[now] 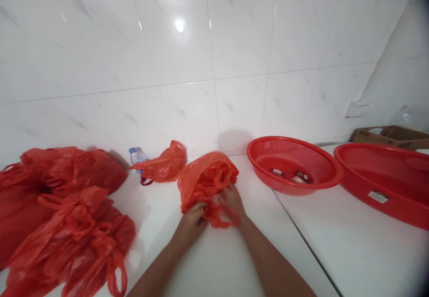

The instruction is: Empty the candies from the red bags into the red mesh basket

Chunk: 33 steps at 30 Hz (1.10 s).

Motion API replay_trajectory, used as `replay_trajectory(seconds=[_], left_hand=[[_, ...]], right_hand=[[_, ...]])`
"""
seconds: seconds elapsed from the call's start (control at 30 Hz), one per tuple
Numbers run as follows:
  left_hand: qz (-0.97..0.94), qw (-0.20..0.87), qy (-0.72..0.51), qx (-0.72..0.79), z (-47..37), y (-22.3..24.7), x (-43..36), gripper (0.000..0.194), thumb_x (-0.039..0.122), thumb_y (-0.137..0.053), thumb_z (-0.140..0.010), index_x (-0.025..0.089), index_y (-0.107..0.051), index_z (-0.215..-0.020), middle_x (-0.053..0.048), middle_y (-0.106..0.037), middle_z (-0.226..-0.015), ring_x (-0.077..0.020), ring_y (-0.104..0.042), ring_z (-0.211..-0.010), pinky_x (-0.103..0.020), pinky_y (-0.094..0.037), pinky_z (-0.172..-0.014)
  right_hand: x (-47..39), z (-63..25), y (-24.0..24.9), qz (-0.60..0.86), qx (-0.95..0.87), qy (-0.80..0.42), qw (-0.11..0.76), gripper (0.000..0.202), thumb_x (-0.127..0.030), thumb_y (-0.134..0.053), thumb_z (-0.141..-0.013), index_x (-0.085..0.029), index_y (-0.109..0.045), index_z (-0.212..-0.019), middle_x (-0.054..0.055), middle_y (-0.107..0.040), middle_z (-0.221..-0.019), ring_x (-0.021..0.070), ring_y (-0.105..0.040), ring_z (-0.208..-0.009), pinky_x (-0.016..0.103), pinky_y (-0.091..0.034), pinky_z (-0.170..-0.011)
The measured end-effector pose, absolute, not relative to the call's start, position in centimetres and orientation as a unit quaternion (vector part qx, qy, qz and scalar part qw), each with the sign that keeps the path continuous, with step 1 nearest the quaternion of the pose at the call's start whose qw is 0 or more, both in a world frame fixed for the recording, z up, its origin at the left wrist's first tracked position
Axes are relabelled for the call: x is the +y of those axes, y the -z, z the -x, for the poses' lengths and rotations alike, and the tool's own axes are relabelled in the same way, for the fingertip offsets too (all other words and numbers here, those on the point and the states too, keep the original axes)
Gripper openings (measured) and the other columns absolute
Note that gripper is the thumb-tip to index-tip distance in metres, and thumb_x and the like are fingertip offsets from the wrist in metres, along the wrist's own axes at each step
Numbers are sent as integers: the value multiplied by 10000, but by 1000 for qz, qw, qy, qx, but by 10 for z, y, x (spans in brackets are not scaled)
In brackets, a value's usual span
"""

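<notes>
A crumpled red plastic bag lies on the white table in front of me, its handles toward me. My left hand is closed on the gathered plastic at the bag's near left corner. On the near right side, my right hand has its fingers in against the plastic, partly covered by it. A loose handle loop hangs between my wrists. What the bag contains is hidden. Just left of it sits a smaller red plastic bag, touching or almost touching it.
Several full red bags are heaped at the left. A capped plastic bottle stands by the wall. At the right are a red plastic basket with small dark packets, a larger red basket and a cardboard box. A seam crosses the table.
</notes>
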<state>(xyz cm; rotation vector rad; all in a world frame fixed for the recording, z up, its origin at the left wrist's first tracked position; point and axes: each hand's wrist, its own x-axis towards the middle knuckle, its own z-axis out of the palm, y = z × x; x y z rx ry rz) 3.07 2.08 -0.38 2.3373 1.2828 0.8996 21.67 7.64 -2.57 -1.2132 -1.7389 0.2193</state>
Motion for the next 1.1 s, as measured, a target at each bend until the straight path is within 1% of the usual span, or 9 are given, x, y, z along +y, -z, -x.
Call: replay_trajectory(seconds=[0.1,0.2,0.33,0.47,0.53,0.73,0.87,0.93,1.1], left_hand=[[-795,124,-353,478,-26,4,56,65,121,-548,-762,184,-565,-765,-146,-549,-1277,-284,-519,-1179,-459,-442,-958],[-793,105,-377,467,-37,4,55,129,102,-495,-792,195,-581,-815,-119,-539,-1299,-254,-491,-1217,-459,-407,-1013],[-816,108,-349,449,-60,14,10,276,91,-506,-776,222,-601,-1000,-81,-403,-1441,-258,-366,-1326,-476,-342,-1080],[-857,115,-268,424,-68,18,-20,635,53,-526,-722,270,-453,-1315,-59,-237,-1533,-292,-207,-1398,-529,-266,-1108],[-854,126,-260,432,-64,15,-21,677,79,-546,-724,273,-409,-1358,-71,-241,-1530,-301,-232,-1385,-522,-291,-1091],[-821,177,-295,455,-49,1,-13,300,195,-509,-811,267,-629,-1077,-67,-628,-1080,-250,-564,-980,-417,-451,-868],[-729,273,-403,481,-47,0,-8,82,224,-540,-791,223,-618,-767,-16,-614,-897,-183,-560,-807,-303,-443,-740],[-687,302,-433,498,-46,1,-6,162,271,-541,-802,200,-547,-656,2,-578,-771,-150,-525,-669,-260,-417,-621],[-625,279,-504,527,-51,-6,-12,179,370,-492,-857,206,-562,-875,32,-476,-661,-129,-441,-578,-242,-372,-567]], right_hand=[[71,-220,25,504,-695,-82,506,364,-150,-446,-808,-173,-609,-1133,114,-570,-1196,239,-490,-1145,406,-391,-991],[56,-230,26,513,-674,-99,522,258,-233,-430,-865,-170,-633,-1012,98,-625,-976,216,-589,-917,370,-481,-836],[29,-243,28,454,-631,-328,536,316,-395,-442,-893,-194,-573,-1099,28,-642,-829,160,-602,-687,285,-497,-635],[19,-246,27,408,-526,-475,575,339,-368,-700,-698,-177,-650,-974,34,-685,-842,191,-627,-769,306,-500,-715],[23,-249,27,424,-453,-501,603,264,-319,-754,-620,-163,-678,-820,20,-676,-718,174,-611,-652,288,-497,-624],[36,-282,25,426,-293,-499,696,225,-313,-721,-648,-203,-600,-803,-17,-672,-751,132,-611,-615,258,-511,-568],[35,-292,18,391,-255,-525,711,257,-277,-740,-611,-212,-570,-792,-12,-678,-753,150,-635,-639,274,-525,-570],[33,-291,13,377,-252,-541,709,244,-270,-733,-620,-213,-573,-795,-1,-688,-790,163,-648,-680,272,-520,-561],[15,-285,0,355,-288,-563,689,191,-256,-722,-661,-213,-598,-800,-4,-685,-797,169,-644,-711,287,-512,-623]])
